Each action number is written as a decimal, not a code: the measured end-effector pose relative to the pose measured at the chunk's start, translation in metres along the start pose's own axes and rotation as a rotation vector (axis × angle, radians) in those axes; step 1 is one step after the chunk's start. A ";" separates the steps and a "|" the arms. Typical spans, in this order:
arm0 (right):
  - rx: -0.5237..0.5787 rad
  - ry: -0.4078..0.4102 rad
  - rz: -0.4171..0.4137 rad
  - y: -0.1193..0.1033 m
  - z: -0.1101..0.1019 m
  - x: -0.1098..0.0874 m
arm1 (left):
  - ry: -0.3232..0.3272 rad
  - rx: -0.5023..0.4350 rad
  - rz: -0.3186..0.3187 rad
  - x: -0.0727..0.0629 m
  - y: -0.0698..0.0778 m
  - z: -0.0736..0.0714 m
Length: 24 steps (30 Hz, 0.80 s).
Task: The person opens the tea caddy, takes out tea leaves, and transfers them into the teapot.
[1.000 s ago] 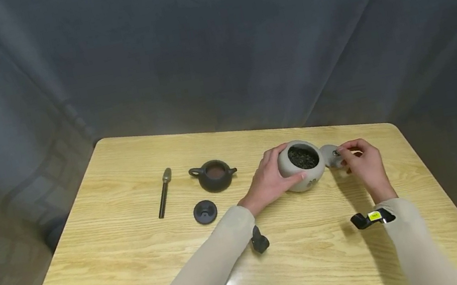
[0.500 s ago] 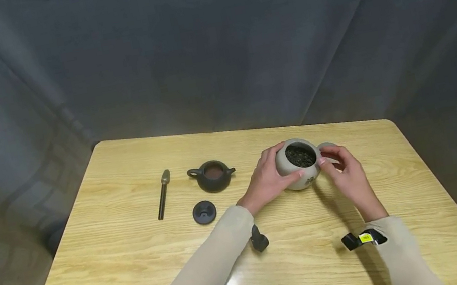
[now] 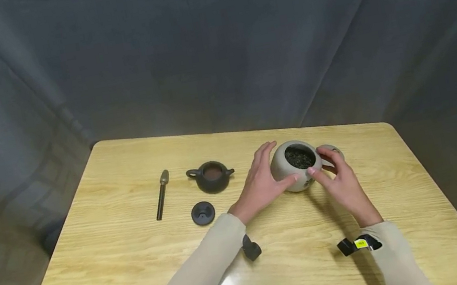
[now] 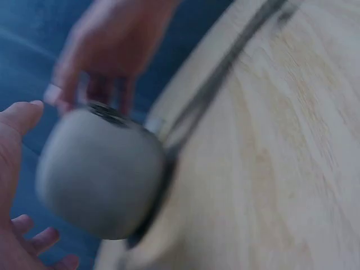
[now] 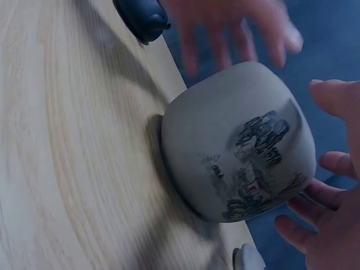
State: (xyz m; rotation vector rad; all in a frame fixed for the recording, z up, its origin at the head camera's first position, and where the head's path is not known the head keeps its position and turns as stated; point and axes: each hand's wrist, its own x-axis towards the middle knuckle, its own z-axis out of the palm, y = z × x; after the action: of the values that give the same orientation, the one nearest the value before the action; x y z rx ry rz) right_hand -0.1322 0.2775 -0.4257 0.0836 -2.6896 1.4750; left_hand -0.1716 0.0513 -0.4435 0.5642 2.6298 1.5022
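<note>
A round grey tea jar [image 3: 281, 169] full of dark tea leaves [image 3: 300, 157] stands uncovered on the table's right half. My left hand [image 3: 259, 185] is at its left side, fingers spread; the left wrist view shows a gap between hand and jar. On the opposite side my right hand [image 3: 344, 186] holds the jar near the rim, thumb in front and fingers behind. The right wrist view shows a painted landscape on the jar's wall. Partly hidden behind the right hand, the jar's grey lid [image 3: 333, 149] lies on the table.
A small dark teapot [image 3: 213, 178] without its lid stands left of the jar. Its black lid [image 3: 203, 213] lies in front of it. Further left is a dark-handled tool [image 3: 163, 194] with a metallic tip. Grey curtains [image 3: 195, 56] surround the wooden table [image 3: 139, 260].
My right hand left the grey lid's knob and moved left onto the jar. My left hand, earlier gripping the jar, has loosened and drawn slightly left. The lid stays on the table.
</note>
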 end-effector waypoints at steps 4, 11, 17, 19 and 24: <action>0.006 -0.005 0.052 0.001 -0.001 -0.001 | 0.018 0.024 0.044 -0.013 0.007 -0.018; 0.037 -0.005 0.069 0.004 0.001 -0.001 | 0.023 0.024 0.028 -0.034 0.004 -0.038; 0.039 0.002 0.074 0.003 0.005 0.002 | 0.069 0.016 -0.008 -0.049 -0.006 -0.056; 0.038 0.001 0.076 0.003 0.007 0.004 | 0.084 0.015 -0.026 -0.054 -0.010 -0.062; 0.028 0.001 0.074 0.004 0.010 0.007 | 0.121 0.011 -0.063 -0.066 -0.022 -0.079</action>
State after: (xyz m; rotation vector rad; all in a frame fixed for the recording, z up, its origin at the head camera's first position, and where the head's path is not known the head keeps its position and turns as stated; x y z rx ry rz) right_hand -0.1396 0.2710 -0.4343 -0.0151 -2.6992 1.5321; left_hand -0.1342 -0.0463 -0.4291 0.3991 2.7185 1.5510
